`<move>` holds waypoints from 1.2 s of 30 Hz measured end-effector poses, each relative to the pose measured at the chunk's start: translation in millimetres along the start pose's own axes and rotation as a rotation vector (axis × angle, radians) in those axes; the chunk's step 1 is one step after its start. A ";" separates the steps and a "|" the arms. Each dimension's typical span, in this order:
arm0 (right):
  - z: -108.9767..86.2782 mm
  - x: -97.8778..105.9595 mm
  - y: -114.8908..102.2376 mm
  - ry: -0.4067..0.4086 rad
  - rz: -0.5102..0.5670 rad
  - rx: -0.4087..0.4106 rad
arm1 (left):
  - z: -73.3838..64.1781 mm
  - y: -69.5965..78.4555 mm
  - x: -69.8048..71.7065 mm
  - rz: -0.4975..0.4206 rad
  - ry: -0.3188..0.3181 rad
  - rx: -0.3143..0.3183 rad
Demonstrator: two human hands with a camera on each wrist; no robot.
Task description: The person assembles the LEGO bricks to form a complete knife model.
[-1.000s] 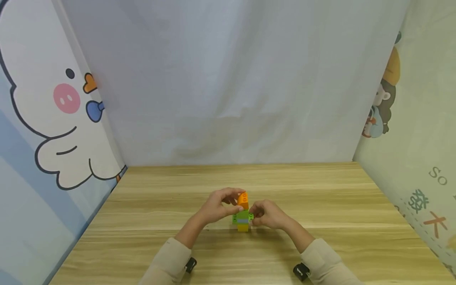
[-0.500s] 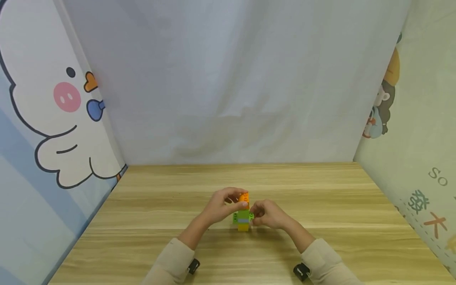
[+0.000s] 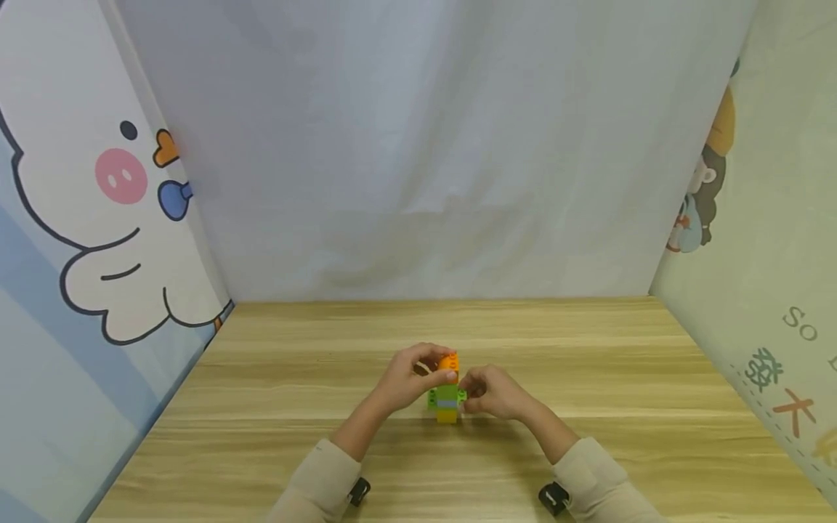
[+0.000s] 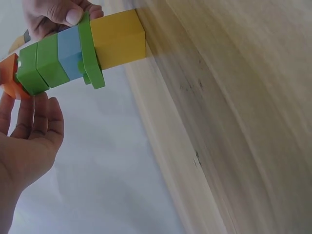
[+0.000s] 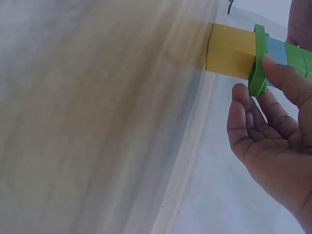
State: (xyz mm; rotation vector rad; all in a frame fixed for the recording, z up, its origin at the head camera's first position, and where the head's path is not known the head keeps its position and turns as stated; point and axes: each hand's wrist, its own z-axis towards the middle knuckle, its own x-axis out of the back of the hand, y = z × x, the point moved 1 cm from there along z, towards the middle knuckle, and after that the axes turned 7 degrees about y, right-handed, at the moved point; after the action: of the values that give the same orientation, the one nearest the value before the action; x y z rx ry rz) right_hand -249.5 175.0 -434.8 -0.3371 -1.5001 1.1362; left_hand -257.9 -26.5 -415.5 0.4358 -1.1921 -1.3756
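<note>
A small tower of toy building bricks stands upright on the table. Its base is a yellow block (image 4: 119, 41), topped by a long thin green plate (image 5: 259, 53) that juts out on both sides. Above that come a light blue brick (image 4: 69, 51) and two green bricks (image 4: 51, 61). At the top, an orange brick with a curved side (image 3: 450, 362) is held between the thumb and fingers of my left hand (image 3: 407, 379), in line with the tower. My right hand (image 3: 498, 394) pinches the plate's right end between thumb and fingers.
The wooden table (image 3: 294, 349) reaches back to a pale grey curtain (image 3: 418, 181). Cartoon-printed panels flank it on the left (image 3: 59, 218) and right (image 3: 771, 218). A black strap piece sits by each sleeve cuff.
My left hand has shifted slightly right, and the orange brick has turned and come more squarely over the tower. My right hand stays at the plate's end.
</note>
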 end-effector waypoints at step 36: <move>-2.8 3.2 -6.9 -0.007 -0.016 -0.023 | -8.6 5.7 0.0 0.121 0.069 -0.077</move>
State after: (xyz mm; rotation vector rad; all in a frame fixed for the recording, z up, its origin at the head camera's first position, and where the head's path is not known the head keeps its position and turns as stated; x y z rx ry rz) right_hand -245.4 175.3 -427.7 -0.3364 -1.5207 1.1088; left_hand -247.8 -28.5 -414.3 0.3485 -1.0882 -1.2882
